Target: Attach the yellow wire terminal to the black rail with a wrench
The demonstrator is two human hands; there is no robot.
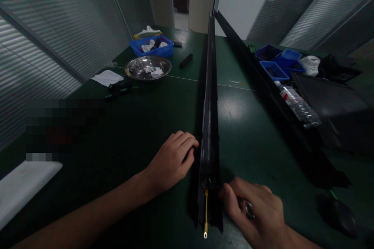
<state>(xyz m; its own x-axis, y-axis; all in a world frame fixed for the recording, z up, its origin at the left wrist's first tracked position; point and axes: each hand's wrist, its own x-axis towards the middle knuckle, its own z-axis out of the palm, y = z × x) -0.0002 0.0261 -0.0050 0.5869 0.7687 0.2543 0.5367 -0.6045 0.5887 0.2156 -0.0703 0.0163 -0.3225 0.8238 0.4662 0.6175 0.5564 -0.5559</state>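
Observation:
A long black channel-shaped rail (207, 124) runs away from me across the green table. Close to its left side is my left hand (175, 159), fingers loosely bent, thumb apart from them, nothing visible in its grasp. Whether the fingertips touch the rail I cannot tell. My right hand (257, 206) is closed around a metal wrench (249, 209); the tool's head reaches into the near end of the rail, at a small fastener. From that spot a yellow wire (206, 210) with a ring terminal (205, 235) extends out past the rail's end. My fingers hide most of the wrench.
Another long black rail (280, 109) lies to the right. Beyond it are blue bins (273, 71), a plastic-wrapped bundle (300, 105) and a black mouse (336, 214). At the far left stand a metal bowl (149, 78), a blue basket (166, 50) and papers (107, 78).

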